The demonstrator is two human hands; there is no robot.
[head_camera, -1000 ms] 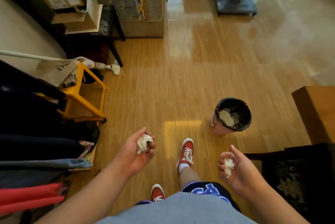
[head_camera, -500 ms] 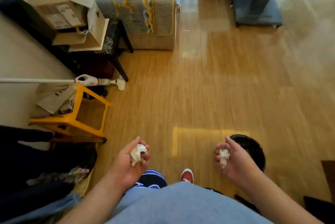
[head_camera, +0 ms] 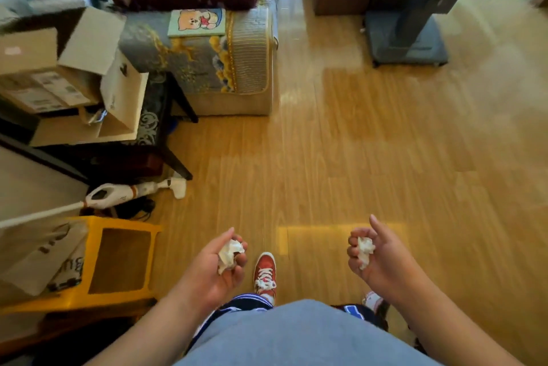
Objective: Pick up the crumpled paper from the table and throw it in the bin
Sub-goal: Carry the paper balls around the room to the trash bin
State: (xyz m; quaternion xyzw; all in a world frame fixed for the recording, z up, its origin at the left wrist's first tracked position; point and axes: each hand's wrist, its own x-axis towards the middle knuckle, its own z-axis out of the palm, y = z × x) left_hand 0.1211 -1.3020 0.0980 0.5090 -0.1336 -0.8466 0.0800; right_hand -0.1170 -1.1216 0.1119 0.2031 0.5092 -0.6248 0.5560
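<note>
In the lower middle of the frame, a crumpled white paper wad (head_camera: 230, 254) is gripped in the curled left hand (head_camera: 215, 269); a second crumpled white paper wad (head_camera: 364, 250) is clutched in the right hand (head_camera: 378, 259). Pickup appears done. No bin is seen on the wooden plank floor (head_camera: 355, 143), so disposal remains.

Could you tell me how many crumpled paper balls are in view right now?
2: one paper ball held in the left hand, one paper ball in the right hand. Others may be out of frame.
</note>
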